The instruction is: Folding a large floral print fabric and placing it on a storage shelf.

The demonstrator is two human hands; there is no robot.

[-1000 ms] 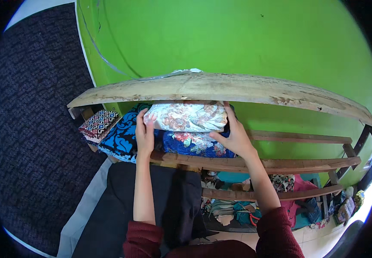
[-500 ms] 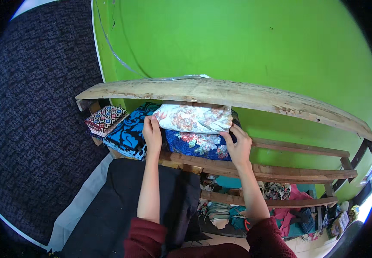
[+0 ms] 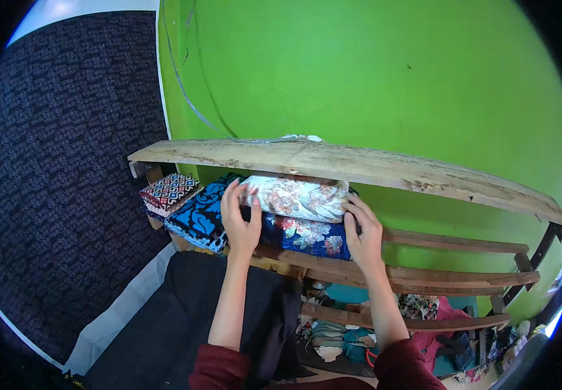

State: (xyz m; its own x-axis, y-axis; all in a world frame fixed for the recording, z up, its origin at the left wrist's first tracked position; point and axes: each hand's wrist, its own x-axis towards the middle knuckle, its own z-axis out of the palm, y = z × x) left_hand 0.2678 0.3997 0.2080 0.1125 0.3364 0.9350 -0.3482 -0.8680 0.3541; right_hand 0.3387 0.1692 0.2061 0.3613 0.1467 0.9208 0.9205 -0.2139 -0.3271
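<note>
A folded white floral cloth [image 3: 300, 197] lies on top of a folded dark blue floral cloth [image 3: 310, 237] on the wooden shelf. At the white cloth's left end is my left hand [image 3: 241, 221], thumb and fingers apart, the fingertips against its edge. My right hand [image 3: 363, 231] rests at the right end, with its thumb and fingers spread near the cloth's corner. To the left lies a folded black and blue patterned cloth [image 3: 202, 214]. Farther left sits a small stack of geometric-patterned folded cloth [image 3: 172, 192].
A thick upper plank [image 3: 359, 162] runs above the cloths, before a green wall [image 3: 372, 78]. Lower slats [image 3: 450, 276] extend right, with fabric scraps [image 3: 339, 338] beneath. Black cloth [image 3: 209, 305] hangs in front at left. A dark patterned curtain [image 3: 66, 162] covers the left side.
Both hands have loosened from the white cloth's ends, and their fingers have spread. The whole scene sits slightly lower in the picture now.
</note>
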